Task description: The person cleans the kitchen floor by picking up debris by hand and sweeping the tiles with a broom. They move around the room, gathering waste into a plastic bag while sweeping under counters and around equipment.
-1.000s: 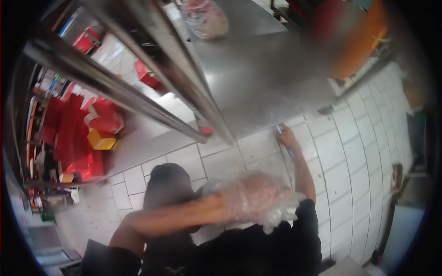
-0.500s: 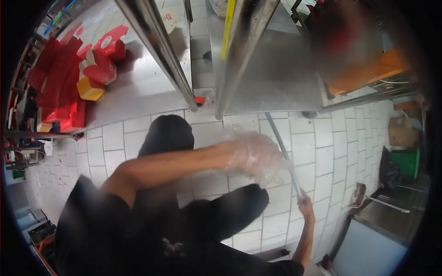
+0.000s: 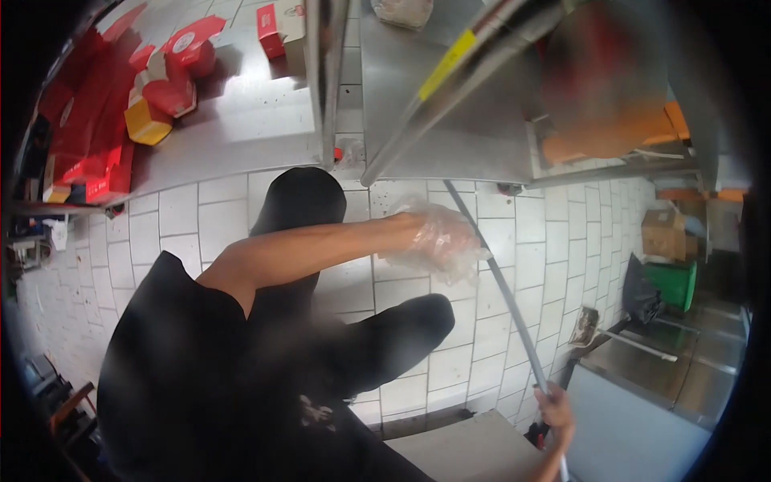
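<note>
My right hand [image 3: 556, 411] low at frame bottom, fist clamped round long metal rod [image 3: 502, 289]. Rod slants up over white tiled floor [image 3: 554, 241] toward steel table [image 3: 241, 145]. My left hand [image 3: 434, 239], in loose plastic glove, just beside rod's upper part; can't tell whether it grips. Hands well apart. Red boxes [image 3: 96, 120] on table, far left.
</note>
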A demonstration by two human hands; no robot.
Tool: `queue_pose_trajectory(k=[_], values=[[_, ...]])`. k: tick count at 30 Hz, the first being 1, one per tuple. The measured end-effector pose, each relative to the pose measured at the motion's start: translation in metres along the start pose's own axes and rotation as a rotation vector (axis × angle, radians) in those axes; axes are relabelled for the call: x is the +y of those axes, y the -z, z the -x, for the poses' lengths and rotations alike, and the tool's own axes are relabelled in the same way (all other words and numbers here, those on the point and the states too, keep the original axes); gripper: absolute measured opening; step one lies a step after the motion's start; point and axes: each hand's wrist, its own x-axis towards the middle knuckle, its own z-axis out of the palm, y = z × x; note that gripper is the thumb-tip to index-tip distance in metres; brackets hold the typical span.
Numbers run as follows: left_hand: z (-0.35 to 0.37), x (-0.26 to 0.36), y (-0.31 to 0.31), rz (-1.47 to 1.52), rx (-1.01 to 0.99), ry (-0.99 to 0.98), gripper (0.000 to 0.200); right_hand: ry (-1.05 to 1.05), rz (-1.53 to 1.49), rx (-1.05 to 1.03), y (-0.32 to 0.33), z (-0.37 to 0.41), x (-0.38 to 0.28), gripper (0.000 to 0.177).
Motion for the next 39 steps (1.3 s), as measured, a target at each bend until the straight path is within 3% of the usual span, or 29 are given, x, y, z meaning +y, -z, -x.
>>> queue_pose_trajectory(k=[1,2,3,5,8,11,15,18,20,25,26,28,29,30,32,35,39], values=[[-0.002,-0.004,-0.006,0.006,0.018,-0.014,0.036,0.184,0.028,0.097,-0.014,-0.028,0.036,0.028],[-0.001,-0.008,-0.007,0.011,0.042,-0.013,0.035,0.183,-0.067,0.1,-0.025,-0.027,0.025,0.029],[-0.001,-0.012,-0.008,0.016,0.065,-0.013,0.035,0.188,-0.101,0.095,-0.039,-0.051,0.07,0.026],[0.0,-0.01,-0.011,0.056,0.043,-0.028,0.032,0.182,-0.18,0.059,-0.077,-0.076,0.099,0.025],[0.005,0.001,0.004,0.044,-0.023,0.025,0.029,0.332,-0.318,0.072,-0.135,-0.141,0.094,0.03],[0.011,0.018,0.027,0.048,-0.052,0.059,0.029,0.475,-0.181,0.114,-0.169,-0.202,0.036,0.039],[0.021,0.019,0.047,0.034,-0.096,0.101,0.031,0.665,-0.089,0.034,-0.159,-0.236,0.006,0.044],[0.016,-0.002,0.035,0.013,-0.04,0.064,0.035,0.662,0.006,0.059,-0.112,-0.21,0.036,0.043],[0.008,-0.01,0.013,0.036,-0.009,0.023,0.04,0.451,0.122,0.025,-0.076,-0.175,0.062,0.042],[-0.002,-0.049,0.002,0.017,-0.069,0.087,0.045,0.466,0.181,0.009,0.0,-0.067,0.105,0.045],[-0.006,-0.052,0.001,0.035,-0.026,0.099,0.044,0.367,0.164,-0.009,0.014,-0.04,0.096,0.044],[-0.023,-0.074,-0.012,-0.01,-0.143,0.124,0.042,0.08,0.119,-0.035,0.039,0.014,0.06,0.043],[-0.029,-0.092,-0.028,-0.042,-0.074,0.096,0.041,-0.053,0.106,-0.044,0.055,0.045,0.039,0.042],[-0.031,-0.103,-0.031,-0.079,-0.001,0.069,0.04,-0.034,0.081,-0.021,0.072,0.068,0.04,0.041],[-0.034,-0.118,-0.038,-0.014,-0.172,0.423,0.038,-0.055,0.003,0.053,0.098,0.115,0.027,0.037],[-0.013,-0.161,-0.077,-0.005,-0.167,0.358,0.038,-0.166,-0.117,0.084,0.108,0.177,0.01,0.041],[0.025,-0.179,-0.151,-0.238,-0.106,0.502,0.042,-0.225,-0.203,0.276,0.077,0.216,0.033,0.046]])
